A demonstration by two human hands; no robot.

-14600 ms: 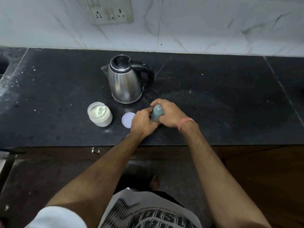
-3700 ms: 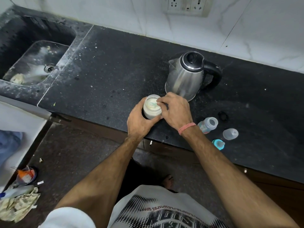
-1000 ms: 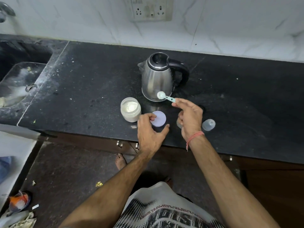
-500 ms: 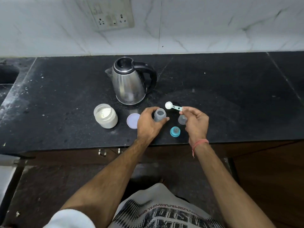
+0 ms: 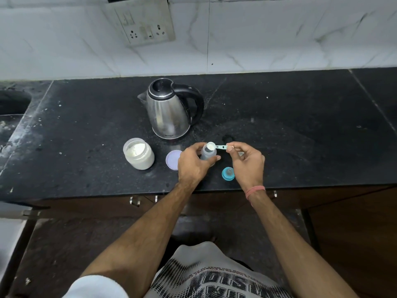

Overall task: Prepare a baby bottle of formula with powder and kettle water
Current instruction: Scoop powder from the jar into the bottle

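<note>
Desk point(image 5: 300, 136) of black stone carries everything for the feed, and I work at its front edge. Behind my hands stands the steel kettle point(image 5: 169, 112), lid down, untouched; its water is, I judge, the later step. To the left sits the powder jar point(image 5: 138, 153), open and apart from its lilac lid point(image 5: 173, 159), which lies flat just beside my left hand point(image 5: 193, 164). That hand curls round the baby bottle point(image 5: 208, 154), holding it upright on the desk, mouth open. My right hand point(image 5: 247, 162) pinches the handle of the blue scoop point(image 5: 214, 146) between thumb and fingertips. Half a second ago the loaded scoop hung in the air to the right of the bottle; now its bowl sits over the rim, tilted towards the opening, with white powder showing in it. That means the dosing is under way: I judge this scoop is about to tip in, though I cannot tell how much powder is already in the bottle. The narrow mouth leaves little room, so a spill onto the desk is the risk. The teal teat collar point(image 5: 228, 173) waits just in front of my right hand, off the bottle, near the desk edge.
</note>
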